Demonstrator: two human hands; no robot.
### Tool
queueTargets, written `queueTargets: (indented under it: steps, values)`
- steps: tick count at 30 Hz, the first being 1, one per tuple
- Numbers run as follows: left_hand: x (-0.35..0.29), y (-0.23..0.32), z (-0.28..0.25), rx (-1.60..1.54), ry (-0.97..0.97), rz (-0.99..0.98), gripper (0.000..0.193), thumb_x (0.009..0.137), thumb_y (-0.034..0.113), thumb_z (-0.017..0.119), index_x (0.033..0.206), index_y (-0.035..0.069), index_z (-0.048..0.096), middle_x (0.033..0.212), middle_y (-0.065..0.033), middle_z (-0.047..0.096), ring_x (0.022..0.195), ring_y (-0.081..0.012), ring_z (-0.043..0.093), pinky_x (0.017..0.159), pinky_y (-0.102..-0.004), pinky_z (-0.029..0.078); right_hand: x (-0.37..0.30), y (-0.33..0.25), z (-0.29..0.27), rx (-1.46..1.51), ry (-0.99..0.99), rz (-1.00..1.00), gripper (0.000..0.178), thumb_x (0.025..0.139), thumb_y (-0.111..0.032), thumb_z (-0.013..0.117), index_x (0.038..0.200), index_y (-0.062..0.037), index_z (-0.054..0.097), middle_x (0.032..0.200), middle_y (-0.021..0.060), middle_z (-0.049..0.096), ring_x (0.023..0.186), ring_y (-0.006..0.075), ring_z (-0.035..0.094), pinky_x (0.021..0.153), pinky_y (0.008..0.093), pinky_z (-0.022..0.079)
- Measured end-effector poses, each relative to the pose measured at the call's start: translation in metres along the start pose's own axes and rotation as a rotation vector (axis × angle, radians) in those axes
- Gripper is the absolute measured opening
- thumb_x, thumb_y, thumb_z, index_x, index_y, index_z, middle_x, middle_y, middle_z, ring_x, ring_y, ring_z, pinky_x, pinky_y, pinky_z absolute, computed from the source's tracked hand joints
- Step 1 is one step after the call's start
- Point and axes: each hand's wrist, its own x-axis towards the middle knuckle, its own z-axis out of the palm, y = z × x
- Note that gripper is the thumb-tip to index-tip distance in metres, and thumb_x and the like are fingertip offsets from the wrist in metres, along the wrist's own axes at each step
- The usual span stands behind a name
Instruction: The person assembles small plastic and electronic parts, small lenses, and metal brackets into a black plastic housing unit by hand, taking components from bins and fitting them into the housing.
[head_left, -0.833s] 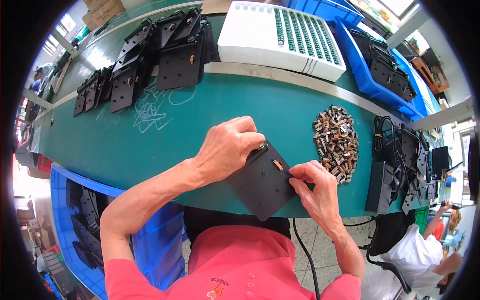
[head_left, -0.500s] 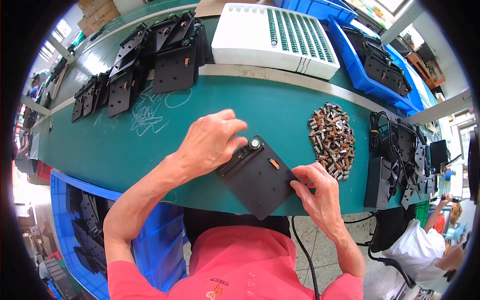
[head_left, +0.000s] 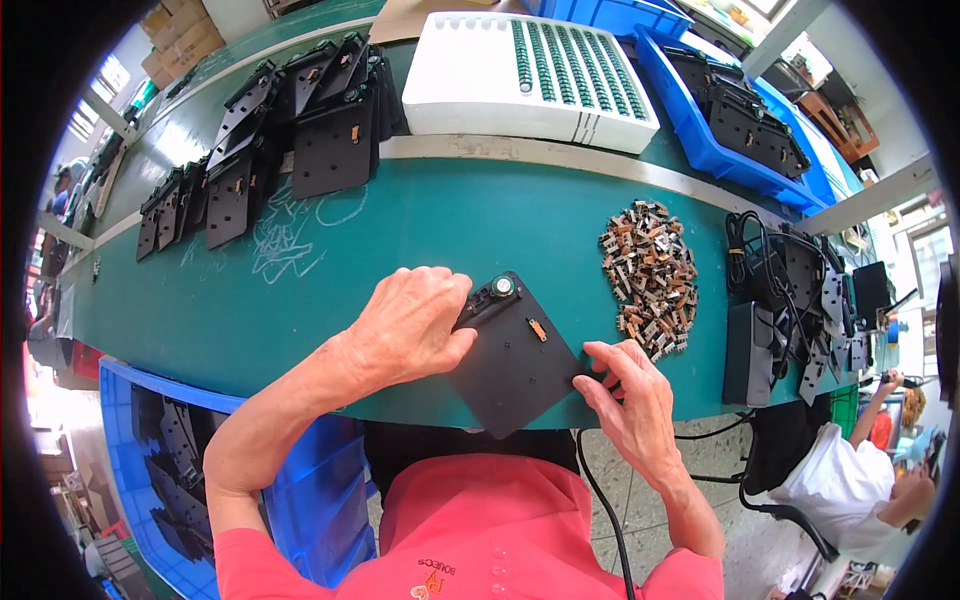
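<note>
At the near edge of the green workbench [head_left: 420,215], before a worker in a coral-red shirt [head_left: 470,530], as seen from the room:

Item, black perforated plate [head_left: 515,380] — one, turned cornerwise between the two hands, its lowest corner at the bench's near edge. Mounted by its top corner: one green-sided, silver-topped cylindrical component [head_left: 503,286]. Below that: one small copper-coloured component [head_left: 538,329].

Item, recent change. Left fingers, under a second ago on the cylindrical component, have come off it and dropped to the plate's upper-left edge. The component now shows uncovered; I judge that it stands there unaided, and that attention has passed to the plate's edge.

Item, left hand [head_left: 408,328]. Knuckles uppermost, forearm slanting in from lower left; fingers curled at the edge, thumb beside the plate's face. Fingertips partly hidden — how firm the hold, I cannot tell.

Item, right hand [head_left: 635,405]. Palm inward, forearm rising from lower right; thumb and forefinger nearly together in a light pinch on the plate's right corner, much as before.

Item, surrounding stock: heap of small metal-and-brown components [head_left: 650,280], right; white foam tray [head_left: 465,90] of green cylinders, beyond; cluster of similar black plates [head_left: 330,165], far left.
</note>
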Motion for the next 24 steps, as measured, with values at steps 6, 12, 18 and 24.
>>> queueTargets:
  steps: [6, 12, 18, 24]
  values:
    - [0.001, 0.001, -0.005, -0.025, 0.029, 0.019, 0.029, 0.071, 0.018, 0.067, 0.088, -0.006, 0.065, 0.075, -0.0177, 0.062, 0.072, -0.0355, 0.063, 0.067, -0.0446, 0.051, -0.002, 0.001, -0.002, 0.127, -0.030, 0.062, 0.033, 0.083, -0.009, 0.074, 0.114, -0.0035, 0.064, 0.089, 0.0082, 0.061, 0.066, 0.0182, 0.062, 0.060, 0.0303, 0.050]
    - [0.000, -0.001, -0.011, -0.053, 0.135, 0.053, 0.030, 0.069, 0.017, 0.068, 0.088, -0.006, 0.065, 0.070, -0.0149, 0.060, 0.063, -0.0314, 0.060, 0.061, -0.0413, 0.049, 0.000, 0.000, -0.001, 0.590, -0.079, 0.291, 0.033, 0.090, -0.007, 0.069, 0.121, 0.0012, 0.060, 0.094, 0.0087, 0.068, 0.078, 0.0147, 0.067, 0.066, 0.0269, 0.055]
    - [0.003, 0.006, -0.014, -0.102, 0.241, 0.124, 0.029, 0.067, 0.014, 0.071, 0.089, -0.004, 0.066, 0.066, -0.0114, 0.057, 0.057, -0.0268, 0.057, 0.054, -0.0378, 0.046, -0.001, 0.002, -0.007, 1.126, -0.100, 0.482, 0.033, 0.092, -0.005, 0.066, 0.123, 0.0022, 0.056, 0.097, 0.0119, 0.071, 0.082, 0.0189, 0.071, 0.070, 0.0283, 0.059]
    - [0.002, 0.021, -0.027, -0.264, 0.344, 0.220, 0.048, 0.070, 0.020, 0.079, 0.111, 0.000, 0.064, 0.078, -0.0117, 0.060, 0.063, -0.0270, 0.059, 0.060, -0.0382, 0.050, -0.010, 0.007, -0.032, 1.237, -0.056, 0.483, 0.034, 0.092, -0.009, 0.067, 0.122, 0.0025, 0.056, 0.094, 0.0099, 0.069, 0.078, 0.0179, 0.071, 0.070, 0.0261, 0.058]
